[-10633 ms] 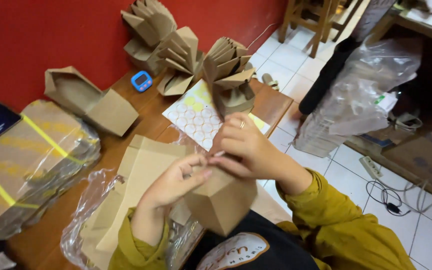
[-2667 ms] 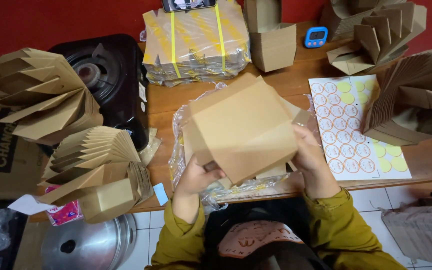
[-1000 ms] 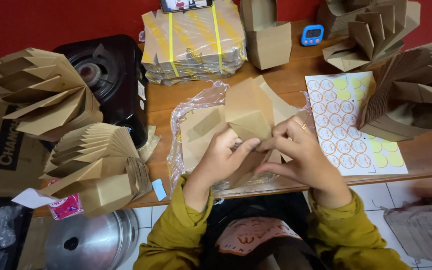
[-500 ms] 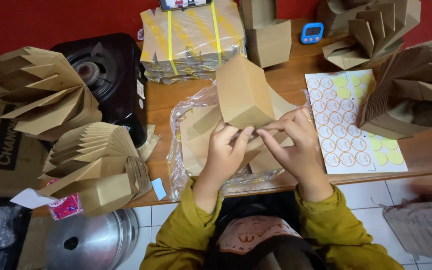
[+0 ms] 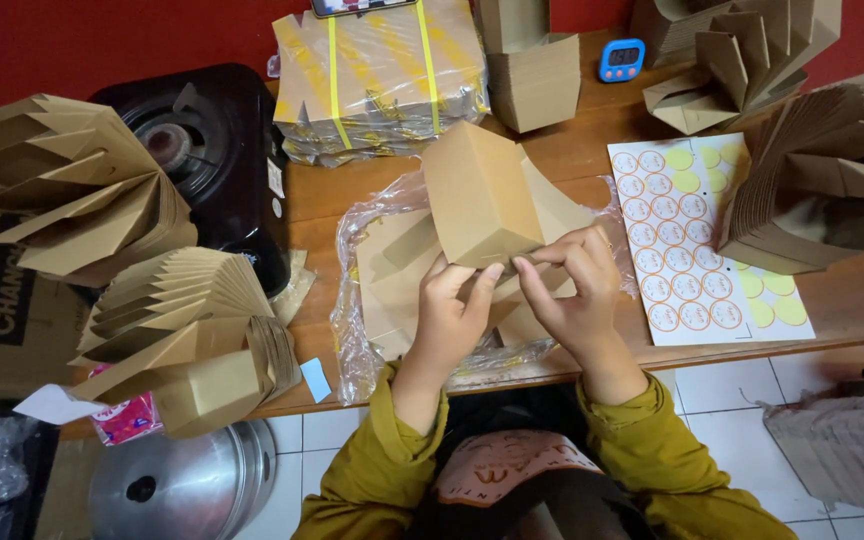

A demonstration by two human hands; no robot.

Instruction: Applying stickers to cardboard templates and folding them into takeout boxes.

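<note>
Gripping one brown cardboard box (image 5: pixel 480 200), two hands: left (image 5: pixel 449 318), right (image 5: pixel 577 295), both closed.

Flat cardboard stack (image 5: pixel 392 270) under plastic wrap (image 5: pixel 352 330), behind brown box (image 5: pixel 477 195): partly hidden by hands. Box's near edge covered by fingers (image 5: pixel 472 290). Steel pot (image 5: pixel 177 485) left of box: half under bench (image 5: pixel 852 300).

Black gas stove (image 5: pixel 202 150), blue timer (image 5: pixel 621 58), sticker sheet (image 5: pixel 702 240).

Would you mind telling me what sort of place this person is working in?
Probably a small home workshop for packaging: both hands fold a brown cardboard box at a wooden table, with a strapped bundle of flat boxes, a sticker sheet and a gas stove nearby.
</note>
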